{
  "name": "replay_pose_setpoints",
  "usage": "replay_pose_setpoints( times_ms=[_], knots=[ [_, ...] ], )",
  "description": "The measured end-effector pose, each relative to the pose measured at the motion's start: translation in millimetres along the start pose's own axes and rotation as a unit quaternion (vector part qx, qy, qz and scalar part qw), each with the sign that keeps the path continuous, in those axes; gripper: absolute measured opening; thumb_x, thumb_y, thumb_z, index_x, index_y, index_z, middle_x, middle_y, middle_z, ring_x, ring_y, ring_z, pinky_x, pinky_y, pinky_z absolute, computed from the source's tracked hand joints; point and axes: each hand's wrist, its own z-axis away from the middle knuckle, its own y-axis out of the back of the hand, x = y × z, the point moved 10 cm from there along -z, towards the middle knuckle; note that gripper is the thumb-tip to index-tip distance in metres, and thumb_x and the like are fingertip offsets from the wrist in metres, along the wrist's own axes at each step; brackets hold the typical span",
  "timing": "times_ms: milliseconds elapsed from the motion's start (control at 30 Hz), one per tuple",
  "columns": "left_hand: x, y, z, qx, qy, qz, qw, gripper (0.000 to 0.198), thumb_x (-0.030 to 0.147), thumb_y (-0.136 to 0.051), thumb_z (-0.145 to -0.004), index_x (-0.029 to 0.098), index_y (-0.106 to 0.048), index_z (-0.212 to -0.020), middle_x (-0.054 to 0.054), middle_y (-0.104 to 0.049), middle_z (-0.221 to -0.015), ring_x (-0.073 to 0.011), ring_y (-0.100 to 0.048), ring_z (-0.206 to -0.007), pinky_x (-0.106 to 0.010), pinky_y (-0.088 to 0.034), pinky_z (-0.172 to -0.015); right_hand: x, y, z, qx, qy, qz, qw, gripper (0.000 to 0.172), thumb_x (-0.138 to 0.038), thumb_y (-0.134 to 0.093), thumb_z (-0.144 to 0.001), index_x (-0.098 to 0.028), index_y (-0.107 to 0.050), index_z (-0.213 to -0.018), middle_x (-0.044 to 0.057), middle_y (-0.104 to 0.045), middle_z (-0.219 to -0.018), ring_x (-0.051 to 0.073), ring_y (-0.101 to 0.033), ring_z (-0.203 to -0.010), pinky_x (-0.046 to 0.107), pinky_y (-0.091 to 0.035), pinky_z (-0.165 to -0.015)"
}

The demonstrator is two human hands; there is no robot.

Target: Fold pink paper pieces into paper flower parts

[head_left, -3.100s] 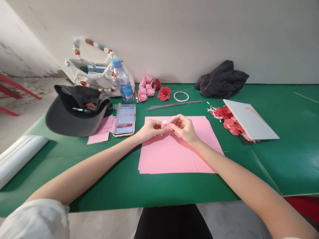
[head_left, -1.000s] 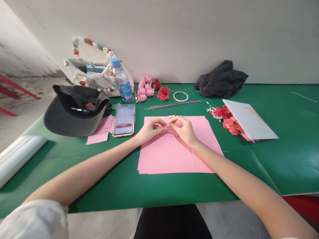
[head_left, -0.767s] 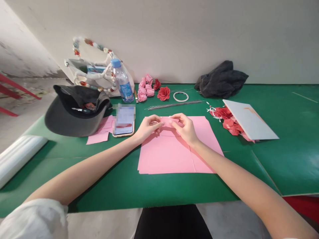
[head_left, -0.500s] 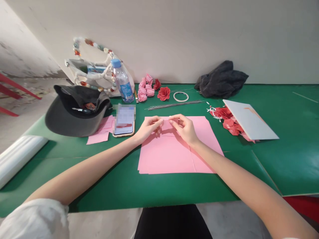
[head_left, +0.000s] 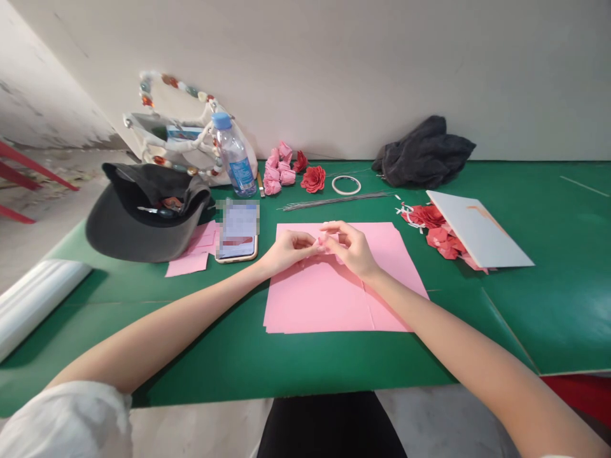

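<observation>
The left hand and right hand both pinch a small piece of pink paper between their fingertips; the piece sits just above a stack of pink sheets lying on the green desk; a phone lies left of the stack, near a black cap; pink paper roses and a red paper rose lie farther off, near a bundle of wire.

Pink paper scrap gathered up
Flat a moment ago, now curled small; left hand has slid toward 3 o'clock, meeting right hand at the fingertips.
</observation>
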Motion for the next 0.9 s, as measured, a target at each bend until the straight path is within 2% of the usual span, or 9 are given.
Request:
replay_pose_setpoints(
  times_ms=[67,133,267,367,533,733,900],
  knots=[
    [0.9,1.6,-0.2,0.006,-0.007,-0.014,1.0,0.038,0.047,-0.071,-0.076,0.009,-0.069,-0.081,-0.002,-0.062,-0.063,-0.0062,-0.048,-0.048,-0.017,-0.037,-0.043,-2.7,-3.9,-1.5,-0.019,0.02,0.019,0.999,0.022,-0.038,-0.068,-0.08,-0.02,-0.068,-0.092,0.005,-0.068,-0.09,0.02,-0.065,-0.087,0.029,-0.051,-0.063],
    [1.7,2.8,-0.3,0.011,-0.012,-0.025,1.0,0.039,0.047,-0.073,-0.073,0.009,-0.07,-0.08,-0.001,-0.061,-0.061,-0.0053,-0.045,-0.046,-0.017,-0.034,-0.042,-7.2,-4.9,-2.9,-0.022,0.055,0.039,0.997,0.014,-0.034,-0.07,-0.078,-0.02,-0.069,-0.083,0.005,-0.069,-0.086,0.022,-0.063,-0.092,0.032,-0.051,-0.072],
    [-0.6,0.6,-0.2,-0.009,0.001,-0.024,1.0,0.041,0.048,-0.068,-0.079,0.009,-0.071,-0.094,-0.003,-0.065,-0.067,-0.0051,-0.045,-0.045,-0.017,-0.035,-0.041,-6.3,2.8,-5.6,0.01,0.07,0.033,0.997,0.006,-0.027,-0.068,-0.079,-0.02,-0.068,-0.079,0.003,-0.069,-0.082,0.021,-0.063,-0.092,0.037,-0.046,-0.087],
    [-1.2,-0.4,-0.4,-0.026,0.002,-0.013,1.0,0.042,0.048,-0.059,-0.086,0.01,-0.071,-0.098,-0.004,-0.067,-0.069,-0.0055,-0.045,-0.042,-0.018,-0.037,-0.04,-3.2,6.7,-6.7,0.02,0.056,0.007,0.998,0.007,-0.027,-0.069,-0.078,-0.02,-0.068,-0.08,0.003,-0.069,-0.083,0.021,-0.063,-0.092,0.036,-0.046,-0.086],
    [-0.4,-0.4,-0.7,-0.035,0.005,-0.005,0.999,0.04,0.045,-0.061,-0.086,0.009,-0.071,-0.097,-0.004,-0.066,-0.07,-0.0059,-0.046,-0.041,-0.018,-0.038,-0.038,-0.6,6.1,-7.1,0.017,0.037,-0.003,0.999,0.009,-0.028,-0.07,-0.077,-0.019,-0.069,-0.08,0.004,-0.07,-0.084,0.021,-0.063,-0.092,0.036,-0.047,-0.083],
    [4.0,-1.9,0.2,-0.051,0.003,-0.017,0.999,0.036,0.042,-0.056,-0.09,0.009,-0.071,-0.092,0.001,-0.056,-0.051,-0.0067,-0.046,-0.041,-0.017,-0.037,-0.04,0.3,5.7,-7.2,0.019,0.038,-0.016,0.999,0.008,-0.028,-0.071,-0.076,-0.02,-0.071,-0.08,0.004,-0.071,-0.085,0.022,-0.064,-0.091,0.038,-0.046,-0.087],
    [3.6,-0.8,-0.1,-0.055,0.003,-0.029,0.998,0.036,0.042,-0.055,-0.091,0.01,-0.071,-0.089,0.002,-0.055,-0.048,-0.0067,-0.046,-0.04,-0.016,-0.036,-0.041,0.1,5.8,-7.3,0.017,0.039,-0.016,0.999,0.007,-0.027,-0.071,-0.076,-0.02,-0.071,-0.08,0.004,-0.071,-0.085,0.021,-0.064,-0.09,0.038,-0.046,-0.087]
  ],
)
